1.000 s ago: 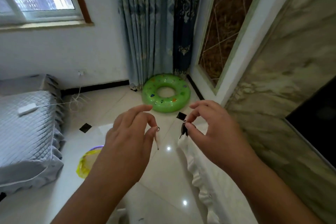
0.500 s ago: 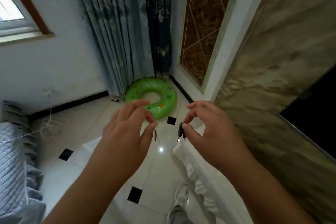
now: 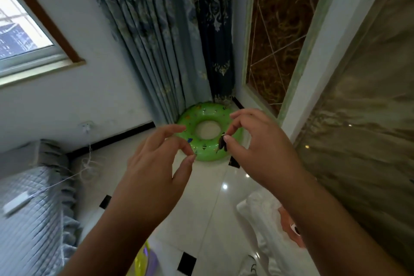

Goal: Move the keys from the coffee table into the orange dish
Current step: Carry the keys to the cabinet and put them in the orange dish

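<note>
My right hand [image 3: 257,150] pinches a dark key [image 3: 221,144] between thumb and forefinger, held in the air in front of me. My left hand [image 3: 156,168] is raised beside it, thumb and forefinger pinched on a small key [image 3: 195,153] that barely shows. The two hands are a short gap apart. Part of the orange dish [image 3: 287,224] shows low on the right, on a white frilled cloth [image 3: 255,210], mostly hidden by my right forearm. A small white and black object lies in the dish.
A green swim ring [image 3: 190,123] lies on the tiled floor in the corner below blue curtains [image 3: 161,40]. A grey quilted cover [image 3: 33,208] fills the left. A yellow and purple item [image 3: 143,260] and a shoe [image 3: 251,264] sit at the bottom edge. A marble wall stands at right.
The view has swung, so both hands now sit in front of the green ring. The orange dish has come into view under my right forearm. Both pinches are kept.
</note>
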The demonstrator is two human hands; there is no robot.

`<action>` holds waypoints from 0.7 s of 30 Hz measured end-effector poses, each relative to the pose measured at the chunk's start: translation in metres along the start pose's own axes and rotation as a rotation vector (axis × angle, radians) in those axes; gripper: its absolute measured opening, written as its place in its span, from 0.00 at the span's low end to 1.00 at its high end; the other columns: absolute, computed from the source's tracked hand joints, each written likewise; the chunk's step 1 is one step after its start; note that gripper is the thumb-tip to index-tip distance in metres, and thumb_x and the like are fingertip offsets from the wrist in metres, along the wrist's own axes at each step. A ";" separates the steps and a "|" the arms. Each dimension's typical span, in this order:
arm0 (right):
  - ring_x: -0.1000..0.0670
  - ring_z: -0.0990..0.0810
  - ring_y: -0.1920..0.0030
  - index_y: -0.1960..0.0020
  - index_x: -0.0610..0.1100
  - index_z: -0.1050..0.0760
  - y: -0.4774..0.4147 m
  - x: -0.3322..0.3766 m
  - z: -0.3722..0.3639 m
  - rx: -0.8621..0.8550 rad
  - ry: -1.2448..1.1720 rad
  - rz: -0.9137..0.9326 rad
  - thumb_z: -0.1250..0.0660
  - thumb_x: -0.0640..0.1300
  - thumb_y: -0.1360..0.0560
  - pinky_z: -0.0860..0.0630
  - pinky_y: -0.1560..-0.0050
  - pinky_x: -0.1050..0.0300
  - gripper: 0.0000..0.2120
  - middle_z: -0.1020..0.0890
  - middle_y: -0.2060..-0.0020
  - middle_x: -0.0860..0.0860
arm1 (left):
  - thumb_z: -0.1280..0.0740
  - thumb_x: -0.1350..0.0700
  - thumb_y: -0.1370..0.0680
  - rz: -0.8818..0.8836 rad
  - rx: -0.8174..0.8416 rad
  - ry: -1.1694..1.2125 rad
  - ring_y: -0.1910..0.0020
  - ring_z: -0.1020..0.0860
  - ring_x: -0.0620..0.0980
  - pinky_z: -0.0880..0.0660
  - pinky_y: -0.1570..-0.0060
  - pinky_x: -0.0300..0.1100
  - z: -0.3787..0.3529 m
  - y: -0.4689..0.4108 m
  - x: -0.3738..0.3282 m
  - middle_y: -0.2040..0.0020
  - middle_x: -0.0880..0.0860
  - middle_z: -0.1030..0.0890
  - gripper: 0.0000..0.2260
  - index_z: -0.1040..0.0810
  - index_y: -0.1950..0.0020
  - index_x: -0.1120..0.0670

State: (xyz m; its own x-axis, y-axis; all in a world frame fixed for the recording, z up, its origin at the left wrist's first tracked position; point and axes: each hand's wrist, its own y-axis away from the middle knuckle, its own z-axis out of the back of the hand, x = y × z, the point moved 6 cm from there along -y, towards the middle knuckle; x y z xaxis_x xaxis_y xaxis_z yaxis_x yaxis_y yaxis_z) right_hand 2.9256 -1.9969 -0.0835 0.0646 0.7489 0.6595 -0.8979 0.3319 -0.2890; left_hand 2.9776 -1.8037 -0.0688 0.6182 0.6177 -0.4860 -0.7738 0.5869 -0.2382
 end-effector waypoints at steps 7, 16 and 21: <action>0.58 0.28 0.41 0.57 0.56 0.26 -0.036 -0.056 0.019 -0.056 0.020 -0.116 0.31 0.52 0.28 0.31 0.43 0.59 0.03 0.26 0.44 0.63 | 0.37 0.45 0.24 -0.077 0.099 0.008 0.34 0.34 0.42 0.31 0.38 0.57 -0.043 -0.077 -0.009 0.35 0.38 0.32 0.02 0.28 0.53 0.39; 0.60 0.29 0.42 0.56 0.56 0.24 -0.048 -0.148 0.063 -0.282 0.158 -0.481 0.31 0.50 0.27 0.32 0.45 0.63 0.02 0.26 0.43 0.63 | 0.32 0.48 0.26 -0.404 0.367 0.114 0.35 0.32 0.44 0.33 0.41 0.47 -0.146 -0.211 -0.052 0.37 0.36 0.33 0.04 0.27 0.56 0.41; 0.58 0.29 0.43 0.55 0.55 0.24 -0.036 -0.178 0.084 -0.403 0.263 -0.726 0.31 0.50 0.27 0.38 0.50 0.74 0.02 0.25 0.43 0.61 | 0.32 0.50 0.27 -0.600 0.517 0.190 0.38 0.30 0.43 0.31 0.42 0.46 -0.195 -0.262 -0.089 0.36 0.36 0.31 0.05 0.28 0.58 0.41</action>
State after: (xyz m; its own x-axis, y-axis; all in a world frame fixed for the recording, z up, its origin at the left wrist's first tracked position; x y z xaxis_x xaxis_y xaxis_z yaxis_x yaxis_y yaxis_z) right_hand 2.9097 -2.1903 -0.1318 0.7048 0.3646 0.6085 -0.3761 0.9194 -0.1153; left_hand 3.0987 -2.1147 -0.1275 0.8374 0.0491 -0.5444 -0.1280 0.9859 -0.1081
